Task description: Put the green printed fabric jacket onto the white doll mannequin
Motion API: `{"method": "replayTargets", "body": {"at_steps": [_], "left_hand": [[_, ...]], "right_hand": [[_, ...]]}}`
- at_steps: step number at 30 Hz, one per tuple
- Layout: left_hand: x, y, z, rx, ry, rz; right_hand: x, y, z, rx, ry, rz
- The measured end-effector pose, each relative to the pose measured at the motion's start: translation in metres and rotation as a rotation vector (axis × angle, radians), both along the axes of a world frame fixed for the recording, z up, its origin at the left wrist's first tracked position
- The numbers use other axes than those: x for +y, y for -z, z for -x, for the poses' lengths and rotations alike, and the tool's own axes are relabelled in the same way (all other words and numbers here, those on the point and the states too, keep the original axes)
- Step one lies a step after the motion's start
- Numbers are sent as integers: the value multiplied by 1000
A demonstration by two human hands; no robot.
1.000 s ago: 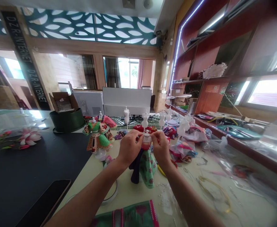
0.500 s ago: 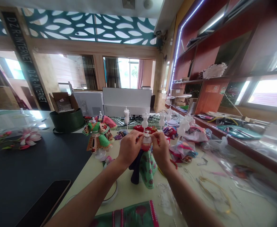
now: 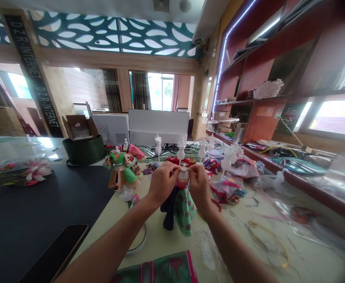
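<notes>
A small white mannequin [image 3: 183, 173] stands on the pale table, dressed in a green flowered skirt [image 3: 185, 210] with a dark navy panel and a red top. My left hand [image 3: 161, 183] pinches the cloth at its left shoulder. My right hand [image 3: 200, 185] pinches the cloth at its right shoulder. Both hands are closed on the garment near the neck, and the fingertips hide what lies between them.
A finished dressed mannequin [image 3: 123, 168] stands to the left, several bare white mannequins [image 3: 180, 148] behind. Cloth scraps [image 3: 230, 184], a tape roll [image 3: 138, 241], a green fabric piece [image 3: 160, 270], a dark phone [image 3: 56, 251], a green round box [image 3: 83, 149] and pink flowers [image 3: 33, 171] lie around.
Both hands have stayed at the mannequin's shoulders, drawing slightly closer together; the skirt hangs the same. Nothing else has moved.
</notes>
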State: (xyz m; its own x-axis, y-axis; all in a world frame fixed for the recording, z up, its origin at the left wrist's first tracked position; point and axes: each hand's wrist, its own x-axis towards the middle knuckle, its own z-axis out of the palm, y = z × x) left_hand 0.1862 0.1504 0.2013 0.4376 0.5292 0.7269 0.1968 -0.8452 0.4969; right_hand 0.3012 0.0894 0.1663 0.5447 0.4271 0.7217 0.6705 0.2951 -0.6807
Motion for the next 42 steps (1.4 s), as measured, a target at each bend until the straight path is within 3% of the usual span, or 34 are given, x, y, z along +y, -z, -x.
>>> {"method": "replayTargets", "body": {"at_steps": [10, 19, 28, 42], "left_hand": [[11, -6, -3, -7, 171, 270], [8, -6, -4, -80, 193, 364], [6, 3, -1, -97, 298, 477], [8, 10, -1, -158, 365, 522]], "right_hand": [[2, 1, -4, -20, -22, 0], [3, 2, -3, -14, -36, -5], [4, 3, -3, 21, -60, -3], [14, -6, -15, 180, -291, 33]]}}
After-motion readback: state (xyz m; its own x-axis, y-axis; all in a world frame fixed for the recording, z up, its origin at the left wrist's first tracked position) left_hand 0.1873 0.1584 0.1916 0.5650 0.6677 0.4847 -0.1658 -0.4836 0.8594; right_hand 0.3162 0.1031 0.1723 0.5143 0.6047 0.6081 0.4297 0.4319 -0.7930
